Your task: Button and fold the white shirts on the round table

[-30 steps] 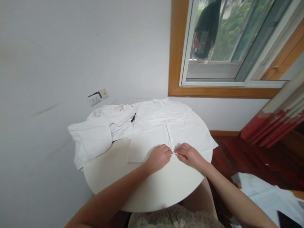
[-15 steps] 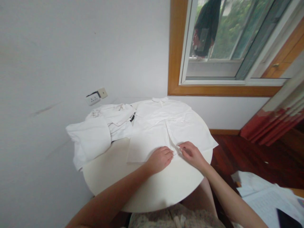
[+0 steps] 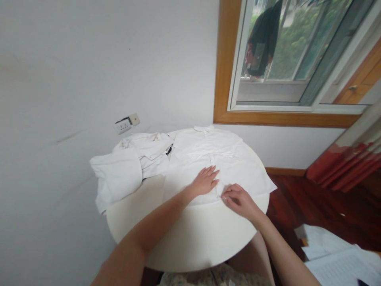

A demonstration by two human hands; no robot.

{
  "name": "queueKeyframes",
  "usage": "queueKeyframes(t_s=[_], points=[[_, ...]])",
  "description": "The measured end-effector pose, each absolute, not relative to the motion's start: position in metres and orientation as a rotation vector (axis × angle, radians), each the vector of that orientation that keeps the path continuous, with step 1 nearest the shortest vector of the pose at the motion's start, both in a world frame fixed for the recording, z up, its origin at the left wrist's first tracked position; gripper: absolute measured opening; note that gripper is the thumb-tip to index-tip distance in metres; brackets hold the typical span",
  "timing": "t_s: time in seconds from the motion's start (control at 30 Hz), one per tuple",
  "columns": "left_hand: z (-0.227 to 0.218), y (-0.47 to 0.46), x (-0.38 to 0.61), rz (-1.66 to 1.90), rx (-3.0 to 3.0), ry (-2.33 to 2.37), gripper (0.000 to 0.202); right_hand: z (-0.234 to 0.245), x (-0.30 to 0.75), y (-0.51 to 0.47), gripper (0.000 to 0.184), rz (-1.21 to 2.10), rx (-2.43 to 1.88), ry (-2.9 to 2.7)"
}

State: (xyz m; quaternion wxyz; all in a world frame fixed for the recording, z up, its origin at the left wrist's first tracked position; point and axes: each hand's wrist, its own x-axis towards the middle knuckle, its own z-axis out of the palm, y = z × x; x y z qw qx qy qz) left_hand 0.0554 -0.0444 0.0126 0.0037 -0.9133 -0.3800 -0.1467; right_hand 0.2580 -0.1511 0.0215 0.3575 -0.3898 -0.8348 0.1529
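White shirt (image 3: 244,171) lies on the table (image 3: 184,242), its opening (image 3: 211,160) running lengthwise to the hem (image 3: 204,205). Left hand (image 3: 206,181) rests flat, fingers spread; right hand (image 3: 239,200), nearer the hem, seems to pinch the opening's lower end.

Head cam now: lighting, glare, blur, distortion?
Head view: white shirt nearly blends into the pale table, no harsh glare, while the left hand and right hand stand out; wall dimmer at lower left; papers too soft to read; curtain slants, probably wide-angle stretch.
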Motion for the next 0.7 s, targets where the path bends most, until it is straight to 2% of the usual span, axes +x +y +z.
queueKeyframes(t_s=[0.13, 0.23, 0.37, 0.5, 0.7], points=[[0.002, -0.061, 0.050, -0.421, -2.900, -1.142, 0.054, 0.010, 0.264, -0.145, 0.021, 0.191, -1.172, -2.080], [0.005, -0.076, 0.040, -0.422, -2.965, -1.073, 0.056, -0.001, 0.267, -0.140, 0.031, 0.039, -1.400, -2.020], [0.018, -0.051, 0.029, -0.421, -3.074, -0.973, 0.062, -0.006, 0.264, -0.140, 0.035, 0.009, -1.526, -2.125], [0.021, 0.011, 0.031, -0.407, -2.793, -1.340, 0.053, -0.002, 0.262, -0.141, 0.036, 0.006, -1.564, -2.150], [0.005, 0.024, 0.035, -0.337, -2.727, -1.398, 0.053, 0.000, 0.261, -0.141, 0.037, 0.045, -1.595, -2.148]])
